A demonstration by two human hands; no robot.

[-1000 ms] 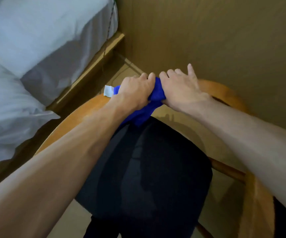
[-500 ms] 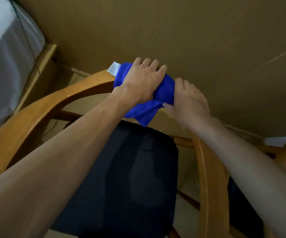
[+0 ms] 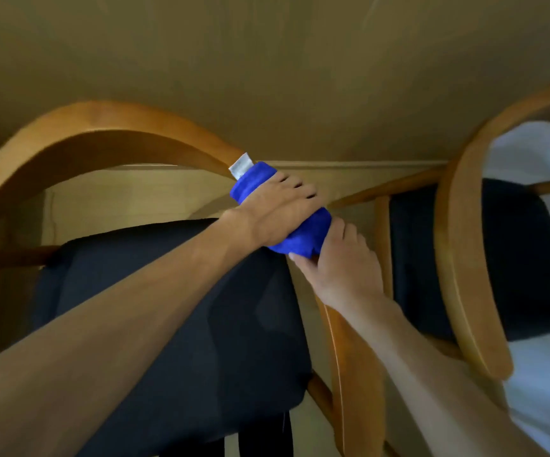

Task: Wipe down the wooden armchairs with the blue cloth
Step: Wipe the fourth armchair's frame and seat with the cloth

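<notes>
A blue cloth (image 3: 303, 234) with a white label is wrapped round the curved wooden rail of the near armchair (image 3: 108, 130), where the back bends into the right armrest. My left hand (image 3: 277, 212) grips the cloth over the rail, fingers curled across the top. Just below it, my right hand (image 3: 343, 268) holds the cloth's lower end and the armrest. This chair has a black seat cushion (image 3: 174, 308). A second wooden armchair (image 3: 458, 245) with a black cushion stands to the right.
A tan wall (image 3: 267, 61) runs close behind both chairs. White bedding (image 3: 547, 374) shows at the right edge, behind the second chair. A narrow gap separates the two armrests.
Both hands slid the cloth along the curved rail from the top of the back toward the right armrest. The view swung right, losing the left bed and showing the second chair.
</notes>
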